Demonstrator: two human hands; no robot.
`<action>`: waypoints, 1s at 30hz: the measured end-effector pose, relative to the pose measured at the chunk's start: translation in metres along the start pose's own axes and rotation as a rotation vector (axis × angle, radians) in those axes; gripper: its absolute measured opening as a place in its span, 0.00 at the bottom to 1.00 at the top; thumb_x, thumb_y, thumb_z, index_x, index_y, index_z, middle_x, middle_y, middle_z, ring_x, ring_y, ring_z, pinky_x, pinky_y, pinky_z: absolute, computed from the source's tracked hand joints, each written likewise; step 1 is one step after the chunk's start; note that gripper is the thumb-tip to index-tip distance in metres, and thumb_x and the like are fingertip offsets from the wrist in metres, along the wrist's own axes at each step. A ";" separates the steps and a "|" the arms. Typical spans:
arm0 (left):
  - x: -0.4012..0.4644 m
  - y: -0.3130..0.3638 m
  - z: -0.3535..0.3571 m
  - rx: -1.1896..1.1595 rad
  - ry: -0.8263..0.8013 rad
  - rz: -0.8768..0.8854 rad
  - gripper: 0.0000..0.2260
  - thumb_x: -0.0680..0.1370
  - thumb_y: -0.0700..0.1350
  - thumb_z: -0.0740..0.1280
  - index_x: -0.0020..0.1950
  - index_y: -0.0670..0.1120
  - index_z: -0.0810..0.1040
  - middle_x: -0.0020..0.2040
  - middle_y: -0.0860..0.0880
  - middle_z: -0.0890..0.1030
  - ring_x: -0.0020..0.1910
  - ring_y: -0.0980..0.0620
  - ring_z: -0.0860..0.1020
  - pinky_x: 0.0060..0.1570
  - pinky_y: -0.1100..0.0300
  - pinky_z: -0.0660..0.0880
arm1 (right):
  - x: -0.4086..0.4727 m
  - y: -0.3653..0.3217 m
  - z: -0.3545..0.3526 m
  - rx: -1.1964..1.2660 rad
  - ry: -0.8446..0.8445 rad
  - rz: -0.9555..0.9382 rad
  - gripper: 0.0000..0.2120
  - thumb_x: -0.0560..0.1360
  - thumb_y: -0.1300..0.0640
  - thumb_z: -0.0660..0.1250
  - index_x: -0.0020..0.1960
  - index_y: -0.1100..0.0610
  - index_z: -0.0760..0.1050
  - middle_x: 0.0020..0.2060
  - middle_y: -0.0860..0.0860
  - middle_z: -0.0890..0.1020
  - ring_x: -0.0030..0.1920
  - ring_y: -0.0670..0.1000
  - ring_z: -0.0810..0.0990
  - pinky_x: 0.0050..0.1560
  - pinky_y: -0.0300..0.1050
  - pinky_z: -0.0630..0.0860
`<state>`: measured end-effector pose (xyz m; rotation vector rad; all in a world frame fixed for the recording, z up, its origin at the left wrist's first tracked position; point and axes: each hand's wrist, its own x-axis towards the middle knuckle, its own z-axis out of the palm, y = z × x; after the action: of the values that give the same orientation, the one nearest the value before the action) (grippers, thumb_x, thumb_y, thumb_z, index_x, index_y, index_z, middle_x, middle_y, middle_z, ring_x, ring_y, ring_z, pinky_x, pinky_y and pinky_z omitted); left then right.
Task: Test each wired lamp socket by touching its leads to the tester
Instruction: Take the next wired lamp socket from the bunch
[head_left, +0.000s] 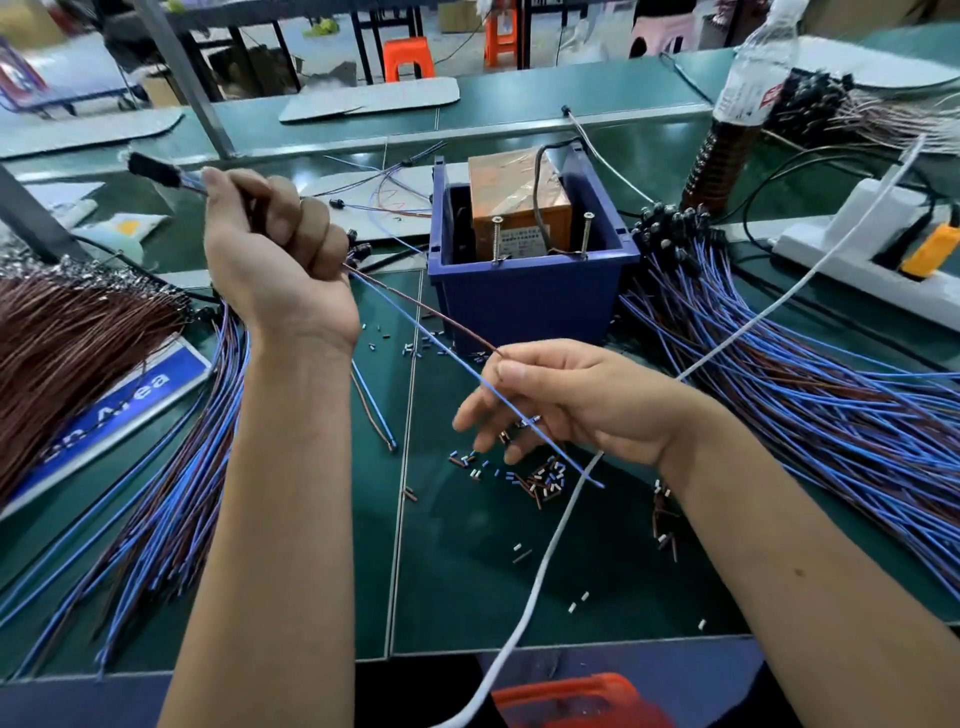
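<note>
My left hand (270, 254) is raised at the left and grips a wired lamp socket; its black socket head (153, 170) sticks out past my thumb. From that fist a brown lead (431, 312) and a blue lead (467, 374) run down to the right. My right hand (561, 400) pinches the brown lead's end between thumb and forefinger, and the blue lead crosses under its fingers. The tester (524, 208), an orange-brown box with two upright screws (496, 236), sits in a blue bin (530, 291) just beyond both hands.
Piles of wired sockets lie on the green bench at right (810, 395) and left (171, 499), with a brown wire bundle (67, 343) far left. Cut insulation bits (540, 480) litter the middle. A white cable (550, 551), power strip (878, 260) and bottle (743, 104) stand right.
</note>
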<state>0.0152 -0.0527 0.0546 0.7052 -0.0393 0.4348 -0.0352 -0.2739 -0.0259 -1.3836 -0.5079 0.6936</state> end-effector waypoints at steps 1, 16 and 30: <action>0.003 0.000 -0.001 -0.022 0.024 0.002 0.20 0.89 0.49 0.51 0.37 0.48 0.66 0.29 0.52 0.60 0.26 0.55 0.52 0.24 0.63 0.50 | 0.001 0.001 -0.001 0.018 -0.001 0.006 0.12 0.87 0.53 0.59 0.58 0.61 0.73 0.59 0.62 0.84 0.53 0.59 0.84 0.49 0.48 0.83; -0.037 -0.048 -0.005 1.191 -0.571 0.780 0.12 0.84 0.41 0.61 0.42 0.41 0.77 0.33 0.54 0.76 0.30 0.53 0.74 0.30 0.54 0.69 | -0.013 0.003 -0.035 -0.237 0.655 -0.239 0.03 0.80 0.62 0.72 0.50 0.61 0.85 0.40 0.58 0.88 0.26 0.47 0.72 0.27 0.35 0.70; -0.055 -0.092 -0.035 1.309 -0.928 0.505 0.04 0.83 0.43 0.68 0.52 0.46 0.83 0.42 0.54 0.81 0.41 0.53 0.79 0.42 0.51 0.76 | -0.023 0.016 -0.038 -0.143 0.783 -0.302 0.02 0.79 0.65 0.72 0.48 0.61 0.83 0.37 0.58 0.87 0.26 0.48 0.73 0.28 0.36 0.71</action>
<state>-0.0021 -0.1137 -0.0393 2.1739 -0.8868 0.5574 -0.0273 -0.3163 -0.0455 -1.5393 -0.1290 -0.1525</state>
